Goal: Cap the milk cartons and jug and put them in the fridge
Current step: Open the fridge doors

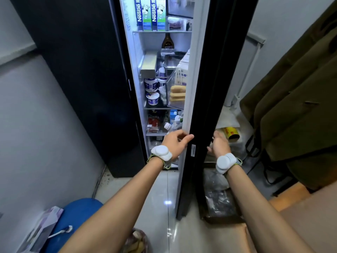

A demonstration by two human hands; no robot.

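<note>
The fridge door (209, 88) hides half the shelves. Your left hand (176, 143) curls its fingers on the door's edge; your right hand (219, 144) lies spread behind it, empty. Two milk cartons (151, 13) stand on the top shelf.

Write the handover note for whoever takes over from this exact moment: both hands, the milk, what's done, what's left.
Left hand: fingers curled round the inner edge of the fridge door, holding nothing else.
Right hand: open and empty, on the outer side of the door.
Door: partly open, interior lit.
Milk: two Nestle cartons stand side by side on the top visible shelf. A white jug sits on a lower shelf, partly hidden by the door; cap states cannot be confirmed.
Done: no milk container shows outside the fridge.
Left: probably check the caps if unsure, then shut the door.
</note>
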